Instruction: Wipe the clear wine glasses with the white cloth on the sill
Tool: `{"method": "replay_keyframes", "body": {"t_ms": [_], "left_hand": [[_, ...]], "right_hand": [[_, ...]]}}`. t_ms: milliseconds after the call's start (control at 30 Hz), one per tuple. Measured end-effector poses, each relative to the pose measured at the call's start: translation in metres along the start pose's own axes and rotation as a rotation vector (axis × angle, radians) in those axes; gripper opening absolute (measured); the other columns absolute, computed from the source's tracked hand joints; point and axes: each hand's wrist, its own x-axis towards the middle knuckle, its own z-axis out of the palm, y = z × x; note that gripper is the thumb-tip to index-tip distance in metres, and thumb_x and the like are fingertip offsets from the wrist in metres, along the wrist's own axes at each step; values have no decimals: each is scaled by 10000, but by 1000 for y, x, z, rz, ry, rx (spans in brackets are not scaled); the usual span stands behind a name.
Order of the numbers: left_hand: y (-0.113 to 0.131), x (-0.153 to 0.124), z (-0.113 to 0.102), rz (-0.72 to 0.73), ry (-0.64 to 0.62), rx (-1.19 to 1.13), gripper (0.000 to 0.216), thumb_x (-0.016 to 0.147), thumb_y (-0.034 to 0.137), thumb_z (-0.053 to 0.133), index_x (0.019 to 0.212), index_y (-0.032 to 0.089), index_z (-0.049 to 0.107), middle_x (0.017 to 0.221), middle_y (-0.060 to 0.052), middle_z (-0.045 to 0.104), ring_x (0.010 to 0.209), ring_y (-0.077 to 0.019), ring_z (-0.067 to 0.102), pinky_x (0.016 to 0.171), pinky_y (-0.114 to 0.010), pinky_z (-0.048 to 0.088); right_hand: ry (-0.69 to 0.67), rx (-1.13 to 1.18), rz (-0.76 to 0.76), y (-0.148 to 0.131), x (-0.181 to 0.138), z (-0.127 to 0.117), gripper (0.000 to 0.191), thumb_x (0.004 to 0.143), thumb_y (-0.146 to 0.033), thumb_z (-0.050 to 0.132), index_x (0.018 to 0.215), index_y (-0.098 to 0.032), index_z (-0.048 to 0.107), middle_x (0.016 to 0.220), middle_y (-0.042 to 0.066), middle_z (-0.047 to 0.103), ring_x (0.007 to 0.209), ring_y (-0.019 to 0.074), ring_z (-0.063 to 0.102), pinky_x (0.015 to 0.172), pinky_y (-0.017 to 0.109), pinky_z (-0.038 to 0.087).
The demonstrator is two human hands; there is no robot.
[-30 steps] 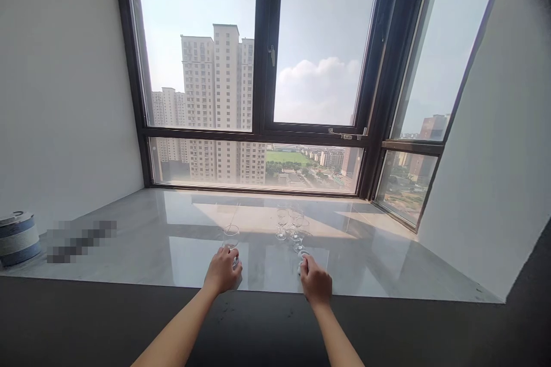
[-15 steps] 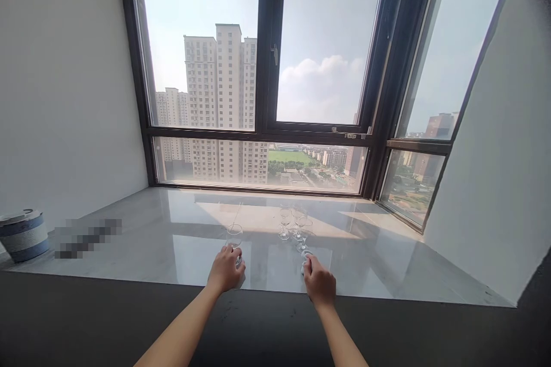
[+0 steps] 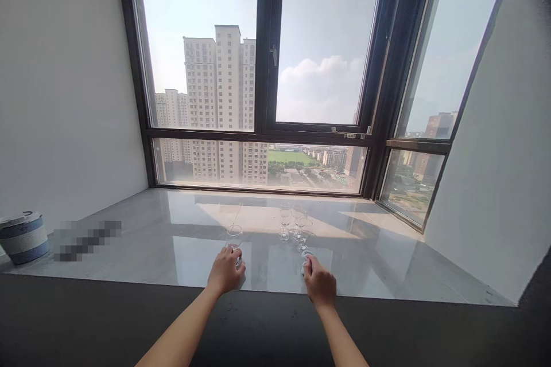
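My left hand (image 3: pixel 226 270) is closed around the lower part of a clear stemmed glass (image 3: pixel 233 236) standing on the glossy marble sill (image 3: pixel 172 246). My right hand (image 3: pixel 319 282) is closed on another clear glass (image 3: pixel 305 256) near the sill's front edge; only its rim shows above my fingers. Just beyond my right hand stand three more small stemmed glasses (image 3: pixel 295 223), close together and upright.
A blue-and-white woven basket (image 3: pixel 22 236) sits at the sill's far left, next to a blurred patch. A dark ledge (image 3: pixel 86 321) runs along the front. A large dark-framed window (image 3: pixel 262 97) closes the back, and white walls flank both sides.
The view shifted slightly between the earliest frame and now. Both hands have stayed on their glasses in nearly the same place.
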Motion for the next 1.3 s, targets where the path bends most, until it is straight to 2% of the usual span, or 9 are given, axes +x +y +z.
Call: {"method": "replay_keyframes", "body": {"t_ms": [1300], "left_hand": [[-1,0,2,22,33,15,144,856,264,512,930,189,610,1043,-104,588,999,-268,524,832,-374,406]], "right_hand": [[4,4,16,1,0,2,305,986,-289,422,1072,-220,707,750,46,706,619,139,598,564,250,229]]}}
